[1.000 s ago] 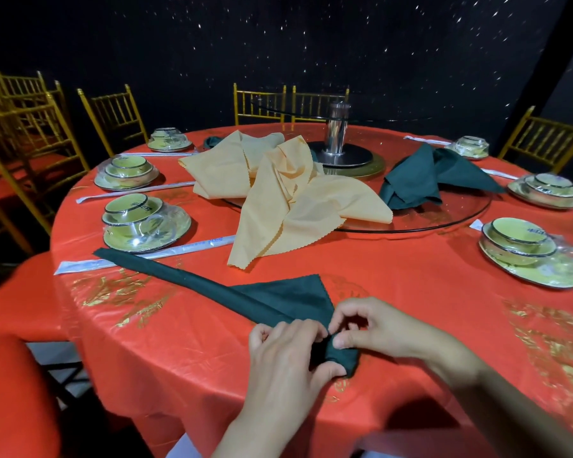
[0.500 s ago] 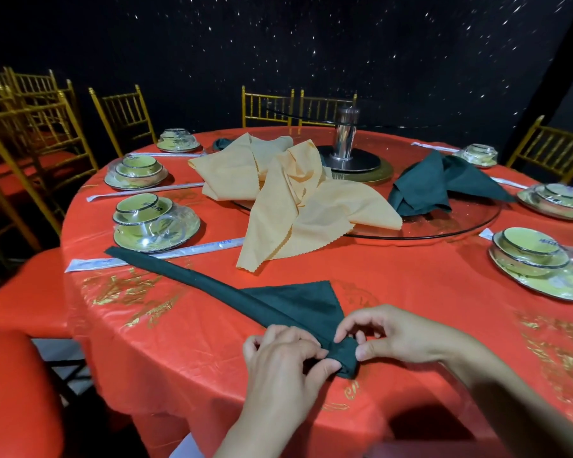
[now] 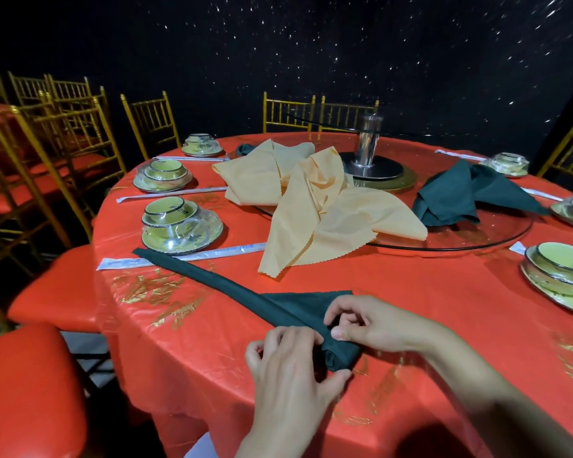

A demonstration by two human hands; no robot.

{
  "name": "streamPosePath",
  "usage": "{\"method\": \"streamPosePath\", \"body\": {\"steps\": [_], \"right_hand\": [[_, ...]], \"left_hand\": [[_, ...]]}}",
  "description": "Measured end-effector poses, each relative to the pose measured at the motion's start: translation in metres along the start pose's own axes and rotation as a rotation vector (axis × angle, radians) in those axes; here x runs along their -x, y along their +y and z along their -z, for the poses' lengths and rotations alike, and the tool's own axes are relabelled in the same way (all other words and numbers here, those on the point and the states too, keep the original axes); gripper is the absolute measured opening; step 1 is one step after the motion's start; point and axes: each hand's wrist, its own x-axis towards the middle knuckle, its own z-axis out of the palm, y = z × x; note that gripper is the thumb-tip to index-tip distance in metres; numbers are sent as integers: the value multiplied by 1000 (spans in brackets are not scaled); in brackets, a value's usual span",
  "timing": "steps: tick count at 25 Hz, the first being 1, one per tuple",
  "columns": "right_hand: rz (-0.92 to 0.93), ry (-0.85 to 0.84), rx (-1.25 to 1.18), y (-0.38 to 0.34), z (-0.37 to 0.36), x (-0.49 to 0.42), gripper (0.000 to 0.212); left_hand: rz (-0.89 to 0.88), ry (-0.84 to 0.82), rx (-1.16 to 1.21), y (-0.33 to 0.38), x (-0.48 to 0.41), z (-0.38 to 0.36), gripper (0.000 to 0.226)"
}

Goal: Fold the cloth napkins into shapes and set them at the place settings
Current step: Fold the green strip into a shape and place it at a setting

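The step in hand looks like the rolling of a dark green napkin (image 3: 298,302) into a shape. It lies on the red-covered counter (image 3: 444,309) near its front edge, one end run out as a long narrow tail toward the left setting (image 3: 179,226), the other wound into a small tight roll between the hands. The left hand (image 3: 291,368) has its fingers curled over the roll, thumb tucked at its lower end. The right hand (image 3: 368,322) pinches the same roll from the far side, thumb against the cloth and fingers bent over the flat triangle beside it. Both hands thus grip the napkin. No folded napkin can be seen at any setting, so the task seems early. Loose yellow napkins (image 3: 315,219) and a spare green one (image 3: 460,196) wait on the glass turntable (image 3: 477,239). The next move probably calls for turning the roll on along the tail, kept tight and even so it does not spring open.
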Motion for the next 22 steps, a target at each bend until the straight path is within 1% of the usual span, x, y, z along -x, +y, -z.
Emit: {"method": "streamPosePath", "body": {"steps": [1, 2, 3, 4, 6, 9, 10, 12, 14, 16, 18, 20, 22], "right_hand": [[13, 72, 16, 1, -2, 1, 9], [39, 147, 53, 3, -3, 3, 17], [77, 197, 93, 6, -4, 7, 25], [125, 209, 133, 7, -5, 13, 31], [183, 170, 245, 8, -7, 26, 39], [198, 123, 316, 4, -13, 39, 36], [210, 115, 331, 2, -15, 41, 37], [230, 104, 369, -4, -18, 36, 37], [214, 73, 397, -11, -17, 26, 30], [195, 1, 406, -16, -15, 13, 27], [160, -79, 398, -19, -10, 2, 27], [132, -124, 376, -19, -6, -3, 26], [114, -143, 368, -19, -4, 0, 26]], "left_hand": [[9, 27, 10, -1, -3, 0, 44], [28, 51, 30, -3, -5, -1, 40], [52, 65, 56, -6, -7, -2, 38], [74, 71, 80, -8, -7, -2, 36], [115, 41, 126, -10, -6, 1, 33], [185, -111, 180, -9, 3, 11, 37], [185, -126, 165, -10, 7, 14, 39], [154, -64, 104, -15, 15, 17, 38], [127, 4, 65, -20, 19, 19, 42], [103, 2, 65, -21, 18, 22, 55], [53, -28, 27, -20, 18, 23, 60], [24, -20, 14, -19, 15, 21, 56], [10, 17, 53, -18, 13, 19, 48]]}}
